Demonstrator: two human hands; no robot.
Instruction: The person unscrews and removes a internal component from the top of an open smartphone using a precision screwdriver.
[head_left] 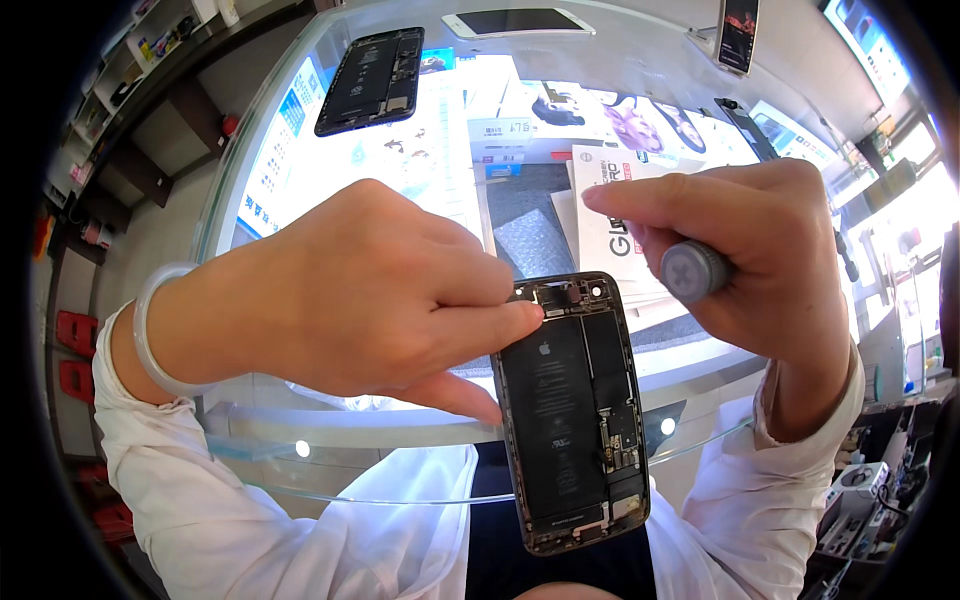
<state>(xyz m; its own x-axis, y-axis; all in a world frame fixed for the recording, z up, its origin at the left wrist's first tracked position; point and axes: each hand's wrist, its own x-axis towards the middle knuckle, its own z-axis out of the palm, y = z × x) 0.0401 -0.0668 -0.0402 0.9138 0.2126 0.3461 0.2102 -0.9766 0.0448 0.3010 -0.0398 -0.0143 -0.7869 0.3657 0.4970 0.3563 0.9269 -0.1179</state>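
My left hand (370, 290) grips the left edge of an opened phone body (572, 420), thumb under its side and fingertips pinched at its top left corner. The phone is held above the glass counter's front edge, its black battery and circuit boards facing up. My right hand (745, 255) is closed on a grey round-capped screwdriver (693, 270), the cap end facing the camera, just right of the phone's top end. The driver's tip is hidden behind the hand. A pale bangle (150, 325) circles my left wrist.
On the glass counter (300, 160) lie a second opened phone body (372, 78) at the back left, a white phone (518, 22) face up at the back, and a lit phone (739, 32) at the back right. White boxes and printed cards (600, 190) show beneath the glass.
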